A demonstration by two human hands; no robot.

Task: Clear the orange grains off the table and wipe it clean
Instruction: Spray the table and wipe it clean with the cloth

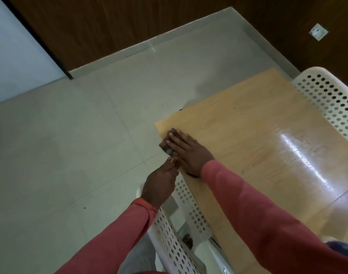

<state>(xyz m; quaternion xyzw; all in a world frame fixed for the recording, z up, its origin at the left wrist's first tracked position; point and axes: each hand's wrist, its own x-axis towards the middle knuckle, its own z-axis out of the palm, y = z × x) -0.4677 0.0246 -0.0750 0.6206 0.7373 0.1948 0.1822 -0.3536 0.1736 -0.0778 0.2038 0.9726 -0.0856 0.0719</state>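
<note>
A light wooden table (248, 139) fills the right half of the view. My right hand (187, 153) lies flat with straight fingers on a dark striped cloth (166, 147) at the table's left edge, near its far left corner. My left hand (161, 182) is held just off that edge, below the cloth, fingers together and pointing toward the table; its palm is hidden. No orange grains show on the tabletop from here.
A white perforated chair (179, 234) stands under my left arm against the table's left side. Another white perforated chair (331, 99) stands at the table's far right. Pale floor tiles (70, 145) spread to the left. A glare patch (305, 161) lies on the tabletop.
</note>
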